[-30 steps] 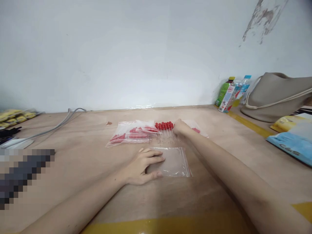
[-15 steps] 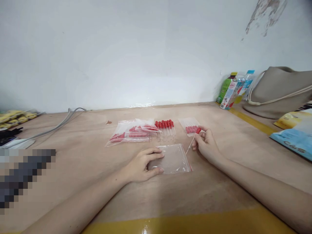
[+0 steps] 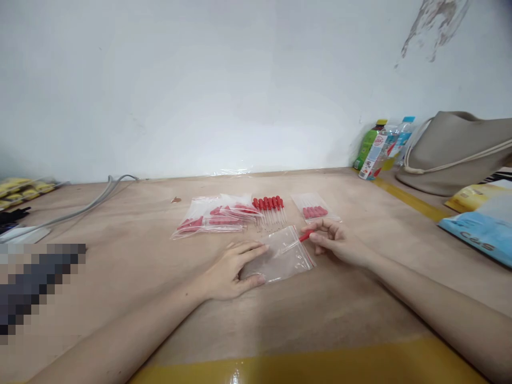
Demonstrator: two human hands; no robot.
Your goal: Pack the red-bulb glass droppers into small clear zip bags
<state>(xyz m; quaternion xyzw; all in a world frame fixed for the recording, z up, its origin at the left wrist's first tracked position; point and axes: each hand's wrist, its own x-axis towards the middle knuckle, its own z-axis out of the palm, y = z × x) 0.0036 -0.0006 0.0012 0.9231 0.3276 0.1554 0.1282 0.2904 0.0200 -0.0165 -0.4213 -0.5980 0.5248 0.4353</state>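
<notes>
A clear zip bag (image 3: 286, 264) lies flat on the table, its red-edged mouth turned to the right. My left hand (image 3: 234, 269) rests on the bag's left part, thumb and fingers spread apart. Between the fingertips of my right hand (image 3: 336, 240) is a dropper (image 3: 306, 235), pinched by its red bulb. The dropper's clear tube points left into the bag's mouth, with the bulb at the opening. Beyond the bag lies a row of loose red-bulbed droppers (image 3: 269, 205). A filled bag of droppers (image 3: 314, 209) lies just past my right hand.
Stacked bags of droppers (image 3: 218, 216) lie left of the loose row. A grey cable (image 3: 94, 200) crosses the left side. Drink bottles (image 3: 374, 152), a grey drawstring bag (image 3: 456, 152) and a blue packet (image 3: 476, 234) stand or lie at right. Yellow tape (image 3: 280, 365) runs along the front.
My right hand has moved left and down, bringing the dropper's tube into the bag's mouth. The bag has turned slightly, its upper right corner lifting away. My left hand stays almost in place.
</notes>
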